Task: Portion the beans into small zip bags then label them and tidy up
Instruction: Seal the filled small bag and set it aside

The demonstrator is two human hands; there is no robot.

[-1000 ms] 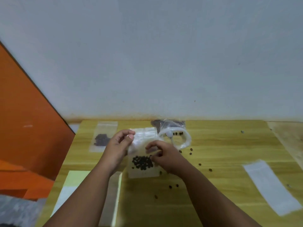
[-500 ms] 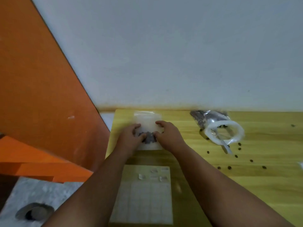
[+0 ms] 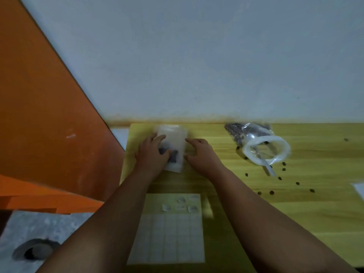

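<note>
**A:** Moved: a second ago the filled zip bag was mid-counter. Now it sits at the far left corner of the counter, close to the wall. Over the last half second the right hand has slid off to the bag's right edge.

**B:** Grips?

**A:** Left hand lies over the bag, partly covering the beans inside. Its grip is apart, pressing rather than clasping. Right grip has bent fingers with the tips at the edge. It's blurred, so I can't tell whether it pinches or only touches.

**B:** Step?

**A:** Looks like parking a filled portion. It may be going onto another bag, but the blur is too heavy to confirm.

**B:** How to do it well?

**A:** Press flat so the beans spread and the bag doesn't slide. Square the edges with the right fingertips. Leave a bare patch of film for the label. Lift both hands straight up, since film may cling to skin.

**B:** Next?

**A:** Label sheet lies just on the near side of the hands, and its top rows look partly used. Bulk bean bag lies open well to the right. Loose beans are scattered by its mouth and need sweeping up at the tidy stage.
</note>
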